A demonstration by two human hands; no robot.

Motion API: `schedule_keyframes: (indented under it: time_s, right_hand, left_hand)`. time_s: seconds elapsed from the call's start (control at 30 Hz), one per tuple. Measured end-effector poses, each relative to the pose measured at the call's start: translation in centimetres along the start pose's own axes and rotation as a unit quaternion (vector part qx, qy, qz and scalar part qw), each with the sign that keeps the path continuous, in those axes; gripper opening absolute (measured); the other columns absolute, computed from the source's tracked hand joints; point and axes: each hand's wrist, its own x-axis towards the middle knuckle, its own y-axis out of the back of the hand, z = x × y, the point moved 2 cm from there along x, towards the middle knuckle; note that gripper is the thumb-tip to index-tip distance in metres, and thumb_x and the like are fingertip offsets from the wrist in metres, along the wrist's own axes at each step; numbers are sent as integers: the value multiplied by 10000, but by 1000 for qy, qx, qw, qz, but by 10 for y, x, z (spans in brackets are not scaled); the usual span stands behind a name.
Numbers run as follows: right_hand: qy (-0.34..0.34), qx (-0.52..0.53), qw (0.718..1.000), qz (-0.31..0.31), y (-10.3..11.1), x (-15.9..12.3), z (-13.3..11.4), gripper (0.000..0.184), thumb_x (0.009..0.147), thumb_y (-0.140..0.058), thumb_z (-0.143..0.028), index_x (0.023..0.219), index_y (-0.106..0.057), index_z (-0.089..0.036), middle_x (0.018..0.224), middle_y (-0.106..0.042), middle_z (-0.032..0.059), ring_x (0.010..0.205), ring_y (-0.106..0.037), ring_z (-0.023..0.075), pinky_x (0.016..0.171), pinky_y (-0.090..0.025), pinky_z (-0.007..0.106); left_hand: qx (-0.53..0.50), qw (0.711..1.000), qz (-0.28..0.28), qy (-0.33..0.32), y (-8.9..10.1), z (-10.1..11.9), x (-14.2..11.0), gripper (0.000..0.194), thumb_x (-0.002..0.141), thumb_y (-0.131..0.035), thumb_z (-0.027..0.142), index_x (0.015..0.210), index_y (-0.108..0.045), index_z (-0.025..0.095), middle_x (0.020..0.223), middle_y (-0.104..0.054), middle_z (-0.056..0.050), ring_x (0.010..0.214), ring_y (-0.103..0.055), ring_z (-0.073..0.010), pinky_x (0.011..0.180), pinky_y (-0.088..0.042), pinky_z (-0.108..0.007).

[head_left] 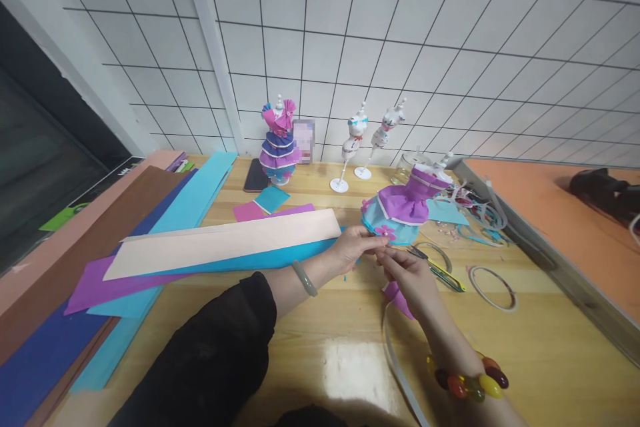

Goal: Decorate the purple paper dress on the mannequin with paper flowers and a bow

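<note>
A small dress form in a purple and light-blue paper dress (407, 203) leans to the right over the table, with pink flowers on its skirt. My left hand (354, 248) is closed at the skirt's lower edge, thumb and fingers pinching there. Beside it, my right hand (411, 277) is pinched just below the hem, its fingertips meeting those of my left. Whatever sits between the right fingertips is too small to make out. Under my right hand lie a purple paper piece (399, 301) and a whitish ribbon (395, 353). A yellow cutter (447, 275) rests to the right.
Long paper sheets, including a cream strip (230, 240), cover the left side. Behind stand a dressed form (279, 147) and two white forms (354, 143). A phone (256, 177), a ribbon roll (493, 288), a glass jar (403, 167) and tangled scraps (483, 210) are also there.
</note>
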Motion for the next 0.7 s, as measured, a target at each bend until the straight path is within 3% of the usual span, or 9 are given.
schedule_keyframes:
  time_s: [0.13,0.23,0.37,0.5,0.6,0.7]
  right_hand:
    - [-18,-20,999,-17,13,-3,-6,336,594,-730,-420,802,-737,-156,583,-585,8,460,-390,81,423,-319,221]
    - [16,-29,999,1,33,-3,-22,323,603,-733,-404,811,-736,-158,614,-597,22,477,-412,84,443,-353,229]
    - [101,-45,988,104,60,3,-58,313,636,-713,-409,841,-719,-173,640,-580,21,488,-414,87,426,-348,224]
    - [207,-89,954,198,69,19,-100,283,687,-683,-390,879,-686,-182,695,-597,21,579,-500,117,527,-424,251]
    - [287,-130,935,163,64,33,-128,382,708,-677,-371,1047,-642,-198,905,-654,68,771,-591,164,645,-472,285]
    - [287,-210,929,104,58,43,-148,419,757,-635,-379,1147,-615,-229,1070,-653,90,911,-599,189,676,-478,290]
  left_hand:
    - [57,998,34,5,5,-2,2,393,568,-750,419,777,-646,103,749,-641,-62,703,-561,-119,686,-401,-273]
    - [64,998,8,-28,9,-3,6,405,565,-753,417,795,-661,98,809,-656,-81,758,-572,-130,726,-407,-269]
    - [84,996,-7,-33,12,-4,6,438,568,-745,425,863,-673,109,862,-664,-83,770,-567,-129,696,-396,-246]
    - [115,993,-28,-20,11,-4,3,439,572,-739,432,864,-679,111,861,-663,-80,714,-547,-108,623,-371,-224]
    - [114,992,-47,7,8,-2,0,433,571,-743,414,881,-676,118,823,-665,-72,689,-551,-103,608,-371,-223]
    - [160,985,-48,42,4,1,-5,434,580,-734,418,898,-668,130,786,-670,-67,604,-515,-81,539,-341,-210]
